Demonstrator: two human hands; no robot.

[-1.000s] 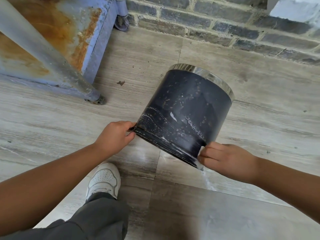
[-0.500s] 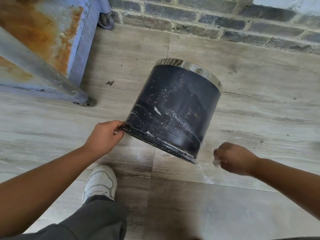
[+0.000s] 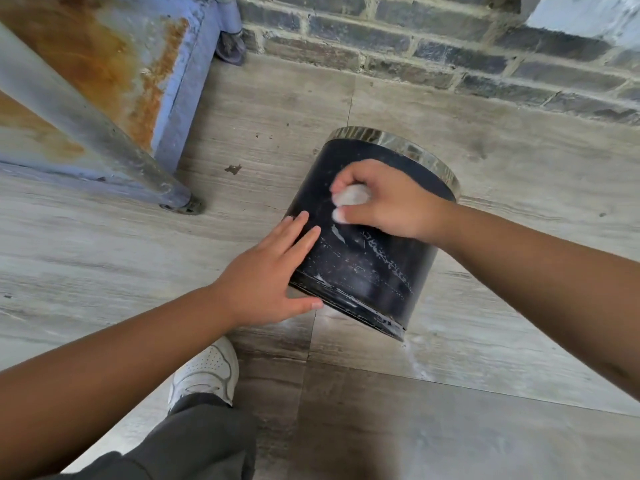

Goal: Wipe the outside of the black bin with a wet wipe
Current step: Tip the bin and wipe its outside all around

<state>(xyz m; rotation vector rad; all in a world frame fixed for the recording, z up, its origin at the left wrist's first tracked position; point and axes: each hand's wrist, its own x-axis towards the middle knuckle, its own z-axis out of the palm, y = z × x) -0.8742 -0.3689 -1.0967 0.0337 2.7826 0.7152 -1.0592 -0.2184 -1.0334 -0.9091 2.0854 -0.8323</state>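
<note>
The black bin (image 3: pixel 367 268) lies tilted on the floor, its silver rim pointing away toward the brick wall and its base toward me. White streaks and specks mark its side. My right hand (image 3: pixel 388 199) presses a balled white wet wipe (image 3: pixel 351 195) against the upper part of the bin's side, fingers closed round it. My left hand (image 3: pixel 273 271) lies flat on the bin's left side near the base, fingers spread and thumb under the bottom edge.
A rusty blue-grey metal frame (image 3: pixel 104 98) with a foot on the floor stands at the left. A dark brick wall (image 3: pixel 450 50) runs along the back. My white shoe (image 3: pixel 204 372) and grey trouser leg are below the bin. The floor is grey wood-look tile.
My right hand has moved from beside the bin's base up onto its side with the wipe. My left hand shifted from pinching the bottom edge to lying flat on the bin.
</note>
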